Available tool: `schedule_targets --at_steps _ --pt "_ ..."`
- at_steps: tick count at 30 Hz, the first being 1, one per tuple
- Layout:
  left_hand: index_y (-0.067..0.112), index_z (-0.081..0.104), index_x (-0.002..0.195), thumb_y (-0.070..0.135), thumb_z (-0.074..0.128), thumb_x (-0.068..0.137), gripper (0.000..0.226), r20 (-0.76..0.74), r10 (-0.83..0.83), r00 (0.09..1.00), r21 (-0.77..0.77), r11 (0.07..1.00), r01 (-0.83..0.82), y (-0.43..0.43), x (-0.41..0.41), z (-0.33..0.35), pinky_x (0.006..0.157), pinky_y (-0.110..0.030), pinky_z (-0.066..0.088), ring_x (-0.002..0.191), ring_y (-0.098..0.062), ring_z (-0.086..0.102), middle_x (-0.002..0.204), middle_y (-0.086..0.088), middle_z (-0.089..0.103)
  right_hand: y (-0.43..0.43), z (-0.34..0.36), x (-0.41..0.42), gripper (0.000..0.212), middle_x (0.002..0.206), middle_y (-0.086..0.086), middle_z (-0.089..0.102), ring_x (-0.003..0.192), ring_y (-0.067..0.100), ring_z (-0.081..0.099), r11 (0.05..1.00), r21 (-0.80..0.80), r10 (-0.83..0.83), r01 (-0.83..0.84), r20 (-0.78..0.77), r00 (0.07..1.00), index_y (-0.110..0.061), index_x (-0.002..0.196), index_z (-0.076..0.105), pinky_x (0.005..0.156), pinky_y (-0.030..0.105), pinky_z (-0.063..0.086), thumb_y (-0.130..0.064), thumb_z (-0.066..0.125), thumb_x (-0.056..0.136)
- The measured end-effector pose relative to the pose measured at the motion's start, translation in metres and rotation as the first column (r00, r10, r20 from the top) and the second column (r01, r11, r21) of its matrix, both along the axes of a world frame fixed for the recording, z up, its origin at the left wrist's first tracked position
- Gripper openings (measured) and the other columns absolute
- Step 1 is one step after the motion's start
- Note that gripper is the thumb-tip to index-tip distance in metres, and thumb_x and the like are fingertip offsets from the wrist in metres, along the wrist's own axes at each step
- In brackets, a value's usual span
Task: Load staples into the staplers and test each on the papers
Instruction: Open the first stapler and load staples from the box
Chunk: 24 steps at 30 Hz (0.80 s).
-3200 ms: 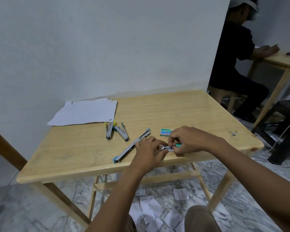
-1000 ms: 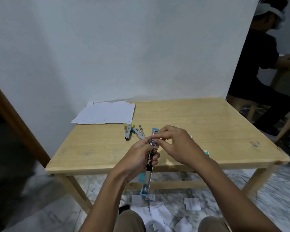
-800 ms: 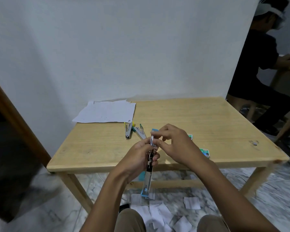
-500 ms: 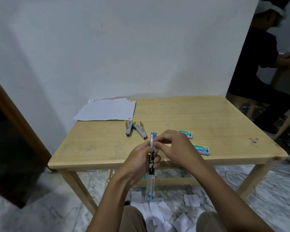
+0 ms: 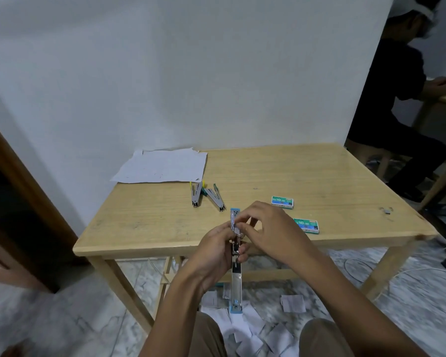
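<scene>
Head camera: the blue stapler (image 5: 236, 256) is swung fully open into one long strip and held off the counter (image 5: 319, 181), just in front of its near edge, with one blue end up over the counter and the other down toward the floor. The left hand (image 5: 211, 256) grips it round the middle. The right hand (image 5: 271, 233) pinches its upper arm with thumb and forefinger. Whether a strip of staples lies under those fingertips cannot be told.

This looks like the loading step for this stapler, under way and not finished, since it has yet to be closed. The yellow stapler (image 5: 195, 195) and the green stapler (image 5: 215, 199) lie side by side on the counter, just below the papers (image 5: 162, 166). Whether they are loaded cannot be seen. Two staple boxes, one farther (image 5: 282, 202) and one nearer (image 5: 306, 225), lie to the right of the hands. Paper scraps (image 5: 291, 304) litter the floor. Testing on the papers appears to remain, at least for the blue stapler.
</scene>
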<state>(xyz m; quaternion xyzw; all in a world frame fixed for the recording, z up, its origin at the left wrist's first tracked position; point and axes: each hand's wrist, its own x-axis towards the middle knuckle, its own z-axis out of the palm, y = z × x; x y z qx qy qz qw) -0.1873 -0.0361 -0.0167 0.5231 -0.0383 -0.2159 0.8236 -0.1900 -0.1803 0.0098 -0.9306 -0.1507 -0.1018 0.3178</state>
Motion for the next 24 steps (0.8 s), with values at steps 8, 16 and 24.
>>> schedule_targets --at_steps 8,16,24 --pt "0.001 0.055 0.099 -0.003 0.031 0.093 0.024 -0.007 -0.056 0.998 -0.015 0.998 0.056 0.004 -0.007 -0.001 0.048 -0.026 0.033 0.055 -0.016 0.04 0.069 -0.007 0.05 -0.028 0.0 -0.008 0.035 0.125 -0.014 0.051 0.105 0.008 0.055 0.917 -0.286 0.267 -0.278 -0.078 0.961 -0.038 0.124 0.063 0.086 0.036 0.049 -0.027 0.045 0.096" --pt "0.006 0.049 0.093 -0.004 0.028 0.088 0.023 -0.074 -0.033 0.997 -0.036 0.999 0.03 0.003 -0.012 -0.002 0.046 -0.026 0.032 0.052 -0.016 0.04 0.074 -0.007 0.044 -0.033 0.012 0.007 0.031 0.114 0.001 0.063 0.085 0.02 0.062 0.695 -0.7 0.437 -0.165 0.228 0.87 -0.033 0.11 0.066 0.067 0.035 0.05 -0.033 0.046 0.087" --pt "0.006 0.047 0.092 0.0 0.03 0.09 0.018 -0.097 -0.023 0.995 -0.039 0.999 0.019 0.003 -0.017 -0.002 0.047 -0.026 0.032 0.054 -0.016 0.038 0.073 -0.007 0.042 -0.031 0.003 0.005 0.031 0.116 -0.003 0.061 0.09 0.016 0.061 0.824 -0.546 0.32 -0.156 0.221 0.921 -0.033 0.112 0.067 0.07 0.034 0.05 -0.036 0.044 0.091"
